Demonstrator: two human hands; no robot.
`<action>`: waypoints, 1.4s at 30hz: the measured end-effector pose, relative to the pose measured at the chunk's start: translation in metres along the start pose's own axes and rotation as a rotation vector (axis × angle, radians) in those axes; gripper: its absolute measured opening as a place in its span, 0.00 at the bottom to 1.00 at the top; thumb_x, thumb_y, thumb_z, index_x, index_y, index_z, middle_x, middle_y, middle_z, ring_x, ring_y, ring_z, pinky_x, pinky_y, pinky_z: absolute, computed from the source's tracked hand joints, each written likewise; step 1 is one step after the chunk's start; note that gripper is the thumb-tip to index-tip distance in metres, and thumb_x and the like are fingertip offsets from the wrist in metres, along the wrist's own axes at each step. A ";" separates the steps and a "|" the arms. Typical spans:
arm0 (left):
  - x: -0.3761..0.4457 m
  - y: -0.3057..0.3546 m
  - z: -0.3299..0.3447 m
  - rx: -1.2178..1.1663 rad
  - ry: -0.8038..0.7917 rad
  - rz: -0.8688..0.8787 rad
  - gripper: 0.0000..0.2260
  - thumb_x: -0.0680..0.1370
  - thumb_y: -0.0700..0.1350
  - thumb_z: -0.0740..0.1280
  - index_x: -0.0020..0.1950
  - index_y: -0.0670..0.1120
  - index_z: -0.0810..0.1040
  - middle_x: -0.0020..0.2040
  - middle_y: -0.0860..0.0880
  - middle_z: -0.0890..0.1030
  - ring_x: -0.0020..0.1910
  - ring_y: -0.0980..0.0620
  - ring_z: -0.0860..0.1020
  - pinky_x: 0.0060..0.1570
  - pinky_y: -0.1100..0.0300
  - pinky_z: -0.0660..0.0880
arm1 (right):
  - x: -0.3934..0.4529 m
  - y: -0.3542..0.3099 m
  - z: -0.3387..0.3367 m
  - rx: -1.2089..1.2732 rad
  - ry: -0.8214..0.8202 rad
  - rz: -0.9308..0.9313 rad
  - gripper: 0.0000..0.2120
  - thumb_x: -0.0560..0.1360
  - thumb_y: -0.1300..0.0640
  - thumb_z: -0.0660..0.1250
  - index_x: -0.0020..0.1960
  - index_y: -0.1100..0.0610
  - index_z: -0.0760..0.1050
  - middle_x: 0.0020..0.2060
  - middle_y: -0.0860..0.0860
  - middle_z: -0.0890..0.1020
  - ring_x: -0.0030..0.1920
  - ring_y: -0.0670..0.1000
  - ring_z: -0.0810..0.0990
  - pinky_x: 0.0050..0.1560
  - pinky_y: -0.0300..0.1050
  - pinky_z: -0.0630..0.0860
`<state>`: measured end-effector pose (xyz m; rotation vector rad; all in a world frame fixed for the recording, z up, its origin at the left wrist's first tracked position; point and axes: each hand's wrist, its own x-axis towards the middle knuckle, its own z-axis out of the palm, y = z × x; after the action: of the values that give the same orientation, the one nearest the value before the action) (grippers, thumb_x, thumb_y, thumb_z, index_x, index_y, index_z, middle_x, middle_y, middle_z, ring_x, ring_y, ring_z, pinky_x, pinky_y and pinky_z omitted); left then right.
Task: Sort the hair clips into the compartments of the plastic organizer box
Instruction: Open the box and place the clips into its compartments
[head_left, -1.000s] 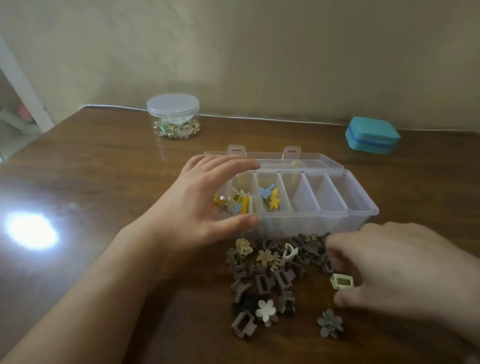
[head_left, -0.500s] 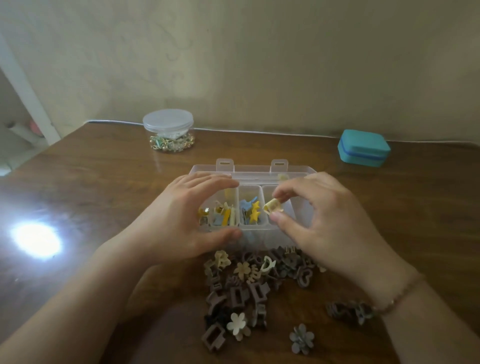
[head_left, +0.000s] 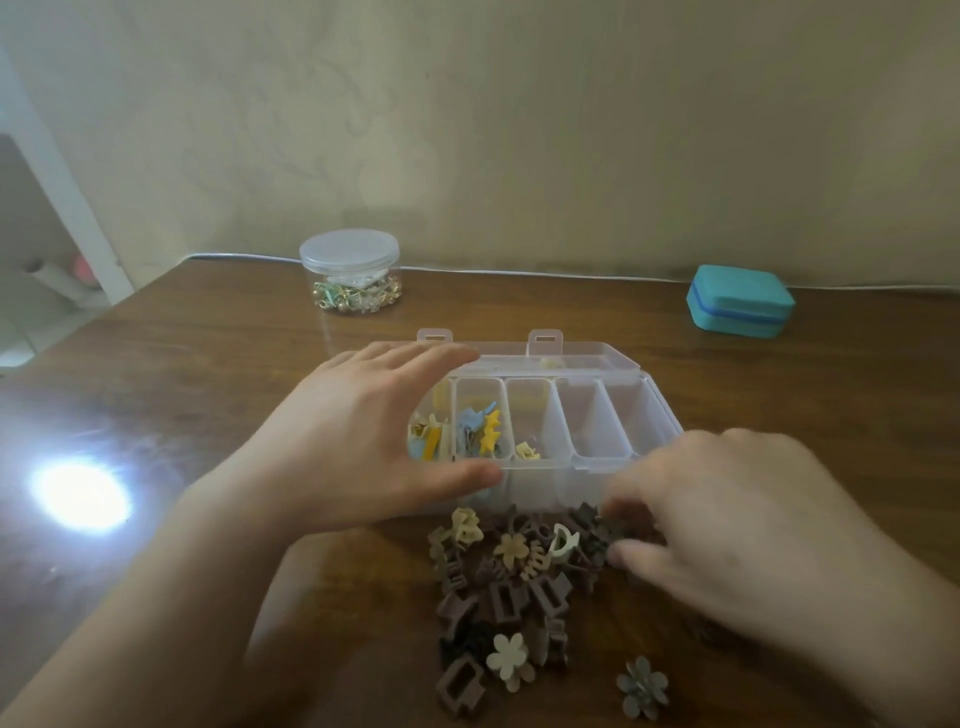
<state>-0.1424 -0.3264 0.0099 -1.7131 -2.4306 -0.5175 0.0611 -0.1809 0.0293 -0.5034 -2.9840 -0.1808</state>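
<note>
Head view: I see the left hand (head_left: 358, 441) spread, thumb and fingers bracing the near-left corner of the organizer box (head_left: 618, 467), gripping nothing else. The right hand (head_left: 727, 530), blurred, curls fingertips into the hair clips (head_left: 509, 587) piled just in front of the box; I cannot tell whether it holds one.

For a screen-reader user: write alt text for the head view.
Left hand steadies an open clear organizer box on a wooden table while the right hand reaches into a pile of hair clips before it. Three compartments hold clips; two look empty.
</note>
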 end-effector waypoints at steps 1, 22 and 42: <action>0.000 0.003 0.002 0.026 0.004 -0.005 0.43 0.66 0.80 0.53 0.76 0.60 0.61 0.73 0.59 0.69 0.72 0.55 0.66 0.69 0.51 0.66 | 0.001 -0.003 0.003 -0.049 -0.013 -0.013 0.13 0.74 0.38 0.61 0.53 0.43 0.75 0.42 0.43 0.78 0.43 0.49 0.77 0.37 0.44 0.73; 0.000 0.004 0.007 0.080 0.009 -0.026 0.45 0.63 0.82 0.52 0.74 0.60 0.62 0.69 0.59 0.72 0.66 0.54 0.71 0.61 0.53 0.70 | 0.005 0.009 -0.013 0.510 0.222 -0.183 0.05 0.72 0.47 0.67 0.46 0.41 0.81 0.33 0.33 0.78 0.34 0.35 0.76 0.30 0.25 0.68; -0.001 0.003 0.008 0.035 -0.011 -0.027 0.44 0.63 0.82 0.53 0.74 0.61 0.62 0.70 0.58 0.71 0.67 0.54 0.69 0.65 0.53 0.67 | 0.010 0.011 -0.013 0.541 0.145 -0.216 0.09 0.69 0.43 0.65 0.47 0.41 0.78 0.37 0.37 0.79 0.35 0.46 0.76 0.30 0.36 0.72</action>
<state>-0.1381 -0.3236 0.0023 -1.6766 -2.4583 -0.4676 0.0569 -0.1694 0.0442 -0.1004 -2.7658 0.5347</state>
